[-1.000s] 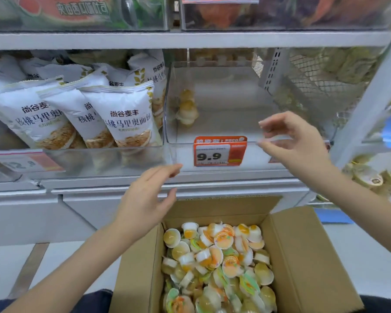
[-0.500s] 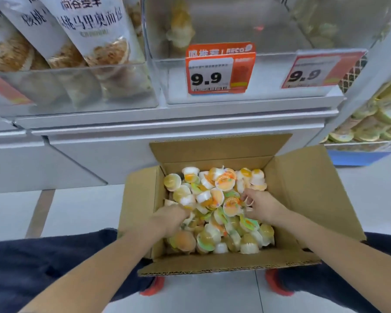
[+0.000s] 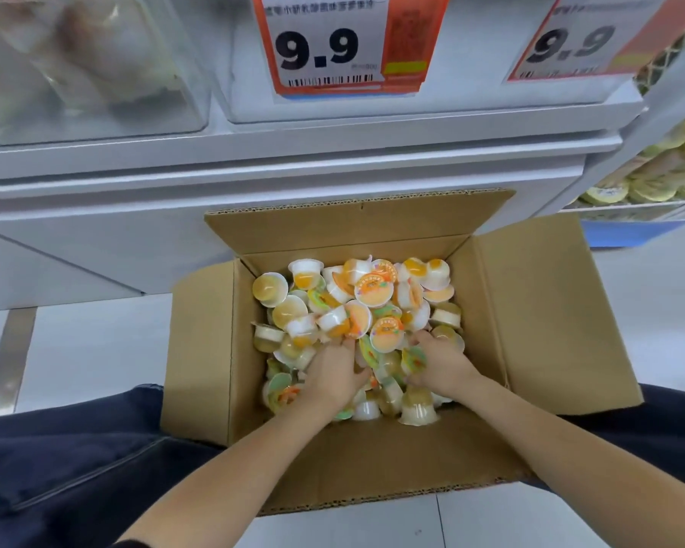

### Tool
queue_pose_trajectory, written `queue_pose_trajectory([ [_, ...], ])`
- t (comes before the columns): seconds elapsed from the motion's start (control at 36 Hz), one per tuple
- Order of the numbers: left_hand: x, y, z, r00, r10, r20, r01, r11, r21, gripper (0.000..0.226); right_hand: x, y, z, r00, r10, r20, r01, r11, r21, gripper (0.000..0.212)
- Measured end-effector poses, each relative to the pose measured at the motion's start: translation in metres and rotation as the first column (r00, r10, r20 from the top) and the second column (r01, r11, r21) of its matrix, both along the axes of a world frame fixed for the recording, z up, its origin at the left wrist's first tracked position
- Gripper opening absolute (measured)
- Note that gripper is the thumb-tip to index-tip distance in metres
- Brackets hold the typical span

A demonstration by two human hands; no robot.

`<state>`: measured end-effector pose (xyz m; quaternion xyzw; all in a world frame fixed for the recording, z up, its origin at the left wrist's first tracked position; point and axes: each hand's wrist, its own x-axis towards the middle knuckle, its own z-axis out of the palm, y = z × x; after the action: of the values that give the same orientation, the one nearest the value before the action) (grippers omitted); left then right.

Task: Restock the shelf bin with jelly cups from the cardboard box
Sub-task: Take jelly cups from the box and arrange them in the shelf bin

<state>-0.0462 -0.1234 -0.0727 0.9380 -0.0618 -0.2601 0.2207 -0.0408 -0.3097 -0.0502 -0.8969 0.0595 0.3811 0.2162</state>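
An open cardboard box [image 3: 530,310] stands on the floor between my knees, below the shelf. It holds a heap of small jelly cups [image 3: 372,294], clear with orange, yellow and green lids. Both hands are down in the near half of the heap. My left hand [image 3: 333,375] and my right hand [image 3: 439,361] face each other with fingers curled into the cups, pressing a cluster between them; the fingertips are buried. The clear shelf bin [image 3: 240,73] shows only its lower front at the top, with an orange 9.9 price tag [image 3: 345,41] on it.
Left of that bin, another clear bin [image 3: 88,65] holds bagged bread. A second 9.9 tag [image 3: 582,37] hangs at the upper right. A side rack [image 3: 657,176] on the right holds yellow-green cups. White shelf ledge [image 3: 254,160] overhangs the box's far flap. My dark trouser legs [image 3: 56,460] flank the box.
My view has dropped from the shelf bin to the box. Both hands came down from in front of the bin into the jelly cups and have closed in toward each other.
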Motion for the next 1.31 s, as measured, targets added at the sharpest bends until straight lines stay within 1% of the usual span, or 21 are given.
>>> queue_pose_trajectory([
  [0.08, -0.003, -0.002, -0.008, 0.999, 0.03, 0.032, -0.03, 1.0, -0.008, 0.048, -0.005, -0.001, -0.006, 0.998, -0.068, 0.011, 0.068, 0.997, 0.032, 0.072],
  [0.17, -0.006, -0.001, -0.008, 0.993, 0.114, 0.035, -0.11, 0.989, -0.1, 0.046, -0.008, -0.001, -0.007, 0.997, -0.067, 0.024, 0.065, 0.997, 0.05, 0.068],
  [0.22, -0.006, 0.0, -0.005, 0.99, 0.135, 0.036, -0.129, 0.981, -0.146, 0.047, -0.008, -0.001, -0.004, 0.997, -0.056, 0.047, 0.052, 0.996, 0.069, 0.066],
  [0.31, -0.004, 0.003, 0.004, 0.993, 0.122, 0.009, -0.118, 0.975, -0.189, 0.048, -0.004, 0.0, 0.009, 0.995, -0.05, 0.081, 0.043, 0.995, 0.091, 0.063],
  [0.42, 0.006, 0.011, 0.024, 0.997, 0.072, -0.026, -0.076, 0.97, -0.232, 0.061, 0.008, -0.002, 0.035, 0.989, 0.002, 0.147, -0.013, 0.997, 0.071, 0.061],
  [0.53, 0.019, 0.019, 0.059, 0.999, 0.04, -0.034, -0.048, 0.959, -0.278, 0.06, 0.021, 0.0, 0.072, 0.982, 0.048, 0.184, -0.07, 0.991, 0.114, 0.062],
  [0.64, 0.036, 0.028, 0.117, 0.999, 0.031, 0.011, -0.025, 0.942, -0.334, 0.053, 0.036, 0.002, 0.124, 0.946, 0.113, 0.304, -0.166, 0.974, 0.153, 0.064],
  [0.72, 0.048, 0.034, 0.172, 0.996, 0.052, 0.076, -0.015, 0.905, -0.426, 0.048, 0.043, 0.003, 0.169, 0.894, 0.156, 0.419, -0.259, 0.945, 0.2, 0.07],
  [0.75, 0.051, 0.037, 0.19, 0.995, 0.045, 0.086, -0.001, 0.891, -0.454, 0.048, 0.044, 0.003, 0.184, 0.878, 0.156, 0.452, -0.278, 0.936, 0.217, 0.073],
  [0.81, 0.056, 0.043, 0.226, 0.996, -0.019, 0.084, 0.057, 0.876, -0.479, 0.049, 0.044, 0.003, 0.209, 0.866, 0.102, 0.49, -0.267, 0.922, 0.28, 0.08],
  [0.86, 0.059, 0.05, 0.253, 0.998, -0.031, 0.062, 0.06, 0.837, -0.544, 0.049, 0.043, 0.006, 0.23, 0.857, 0.033, 0.514, -0.247, 0.902, 0.353, 0.079],
  [0.94, 0.057, 0.052, 0.278, 0.993, 0.117, 0.027, -0.069, 0.739, -0.67, 0.046, 0.045, 0.015, 0.255, 0.835, -0.021, 0.55, -0.242, 0.883, 0.401, 0.074],
  [1.03, 0.06, 0.048, 0.289, 0.977, 0.212, -0.008, -0.145, 0.642, -0.753, 0.046, 0.051, 0.026, 0.271, 0.781, -0.009, 0.625, -0.3, 0.871, 0.388, 0.065],
  [1.11, 0.064, 0.045, 0.294, 0.977, 0.2, -0.071, -0.174, 0.562, -0.808, 0.044, 0.056, 0.029, 0.275, 0.761, -0.029, 0.648, -0.328, 0.846, 0.421, 0.058],
  [1.19, 0.066, 0.043, 0.292, 0.971, 0.194, -0.139, -0.22, 0.506, -0.834, 0.043, 0.057, 0.027, 0.277, 0.732, -0.049, 0.68, -0.344, 0.834, 0.431, 0.057],
  [1.25, 0.066, 0.041, 0.291, 0.959, 0.185, -0.214, -0.277, 0.461, -0.843, 0.045, 0.059, 0.026, 0.28, 0.721, -0.088, 0.687, -0.347, 0.813, 0.468, 0.057],
  [1.31, 0.066, 0.039, 0.292, 0.942, 0.158, -0.296, -0.335, 0.394, -0.856, 0.043, 0.061, 0.027, 0.281, 0.733, -0.146, 0.664, -0.326, 0.782, 0.531, 0.057],
])
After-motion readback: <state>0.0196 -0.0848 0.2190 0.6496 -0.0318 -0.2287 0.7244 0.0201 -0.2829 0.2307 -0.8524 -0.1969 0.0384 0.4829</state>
